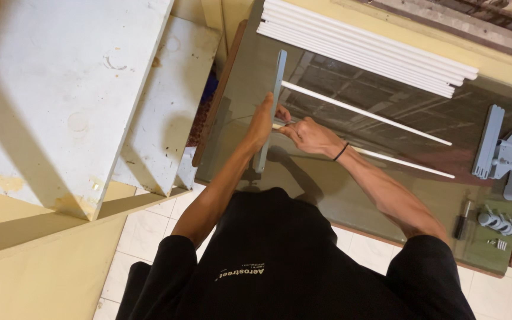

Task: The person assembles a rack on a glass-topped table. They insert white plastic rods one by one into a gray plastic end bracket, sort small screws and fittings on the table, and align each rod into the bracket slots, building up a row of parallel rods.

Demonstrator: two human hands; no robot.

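Grey plastic rail (271, 106) in left hand (261, 121), white rod (398, 161) in right hand (309, 135).

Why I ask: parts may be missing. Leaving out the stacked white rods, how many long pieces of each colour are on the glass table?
White rods: 2, one pinched by the right hand
Grey bars: 3, one gripped by the left hand, two lying far right
Total: 5

Person's in a black short-sleeved tee with a small white print on the front, both forearms bare, plus a thin black band round the right wrist (341, 152).
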